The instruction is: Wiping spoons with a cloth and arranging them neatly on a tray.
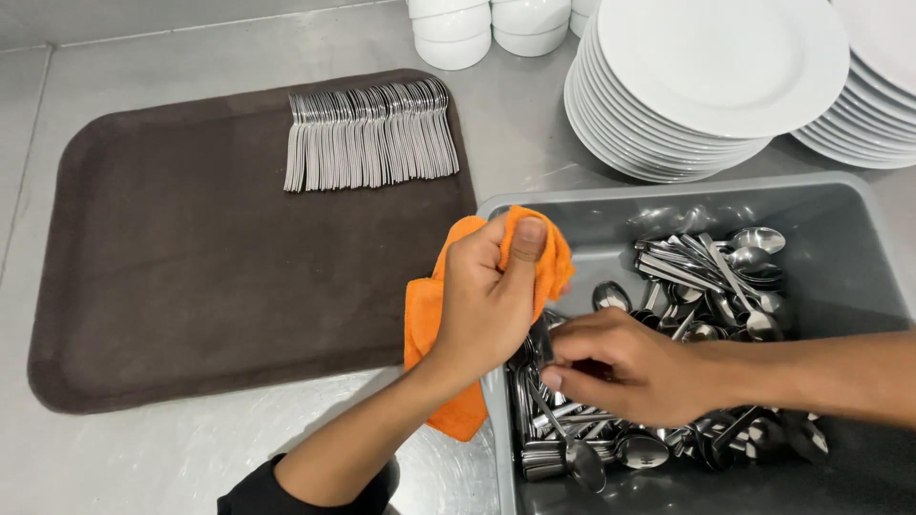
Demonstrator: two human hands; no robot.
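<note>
My left hand [487, 300] grips an orange cloth [429, 324] over the near left rim of a grey plastic tub [840, 205]. My right hand [620, 367] reaches into the tub, fingers pinched on a spoon handle among a heap of loose steel spoons [711, 277]. On the dark brown tray [181, 277] to the left, a neat row of spoons [370, 138] lies side by side at the far edge.
Two stacks of white plates [711, 72] stand behind the tub, at the far right. White bowls [453, 33] sit at the back centre. Everything rests on a steel counter [143, 467].
</note>
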